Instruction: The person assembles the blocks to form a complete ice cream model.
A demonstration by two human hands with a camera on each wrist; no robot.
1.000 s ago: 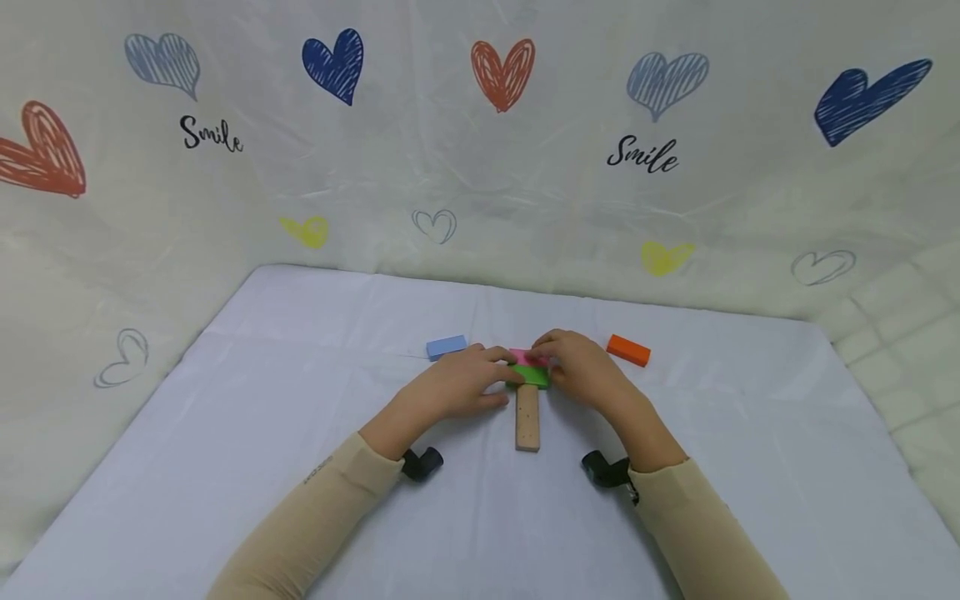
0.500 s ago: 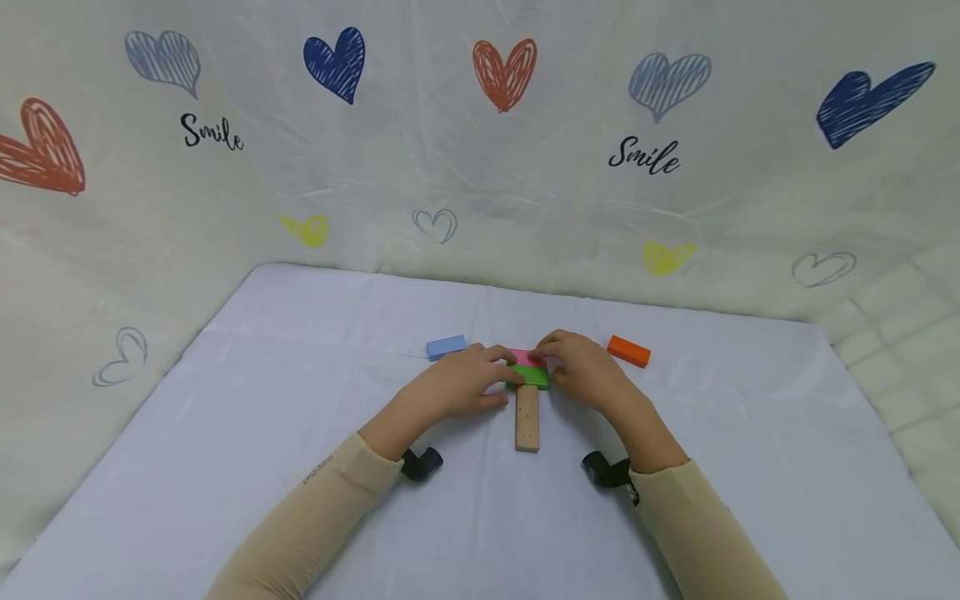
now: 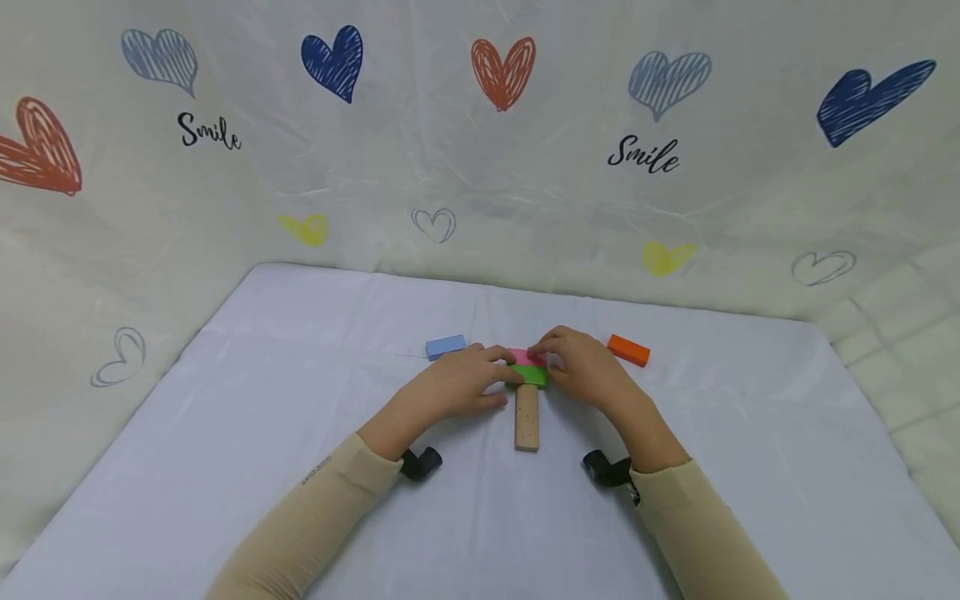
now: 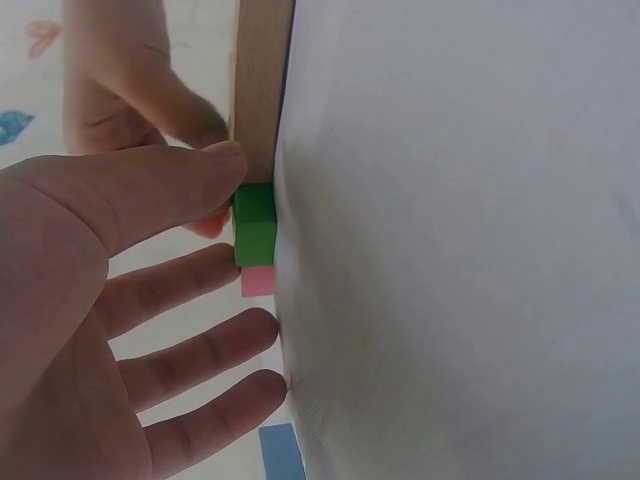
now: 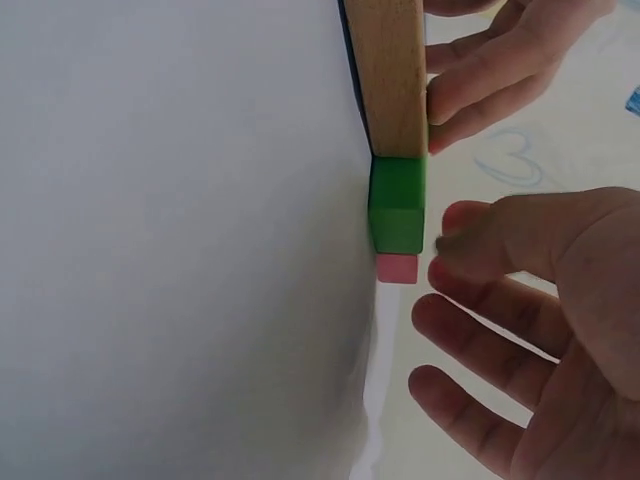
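Green block [image 3: 534, 377] lies at the wooden block's [image 3: 527, 417] twelve o'clock, pink block [image 3: 522, 357] beyond. Left hand [image 3: 465, 379], fingers spread, is at green's nine; right hand [image 3: 583, 367], loosely bent, at three. Probably light, stiff; best pinched by the ends.

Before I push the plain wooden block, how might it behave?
Probably stiff: the plain wooden block shows wood grain. Lying flat, it likely won't roll or tip. Pushed toward the green block it meets, it may shove that too.
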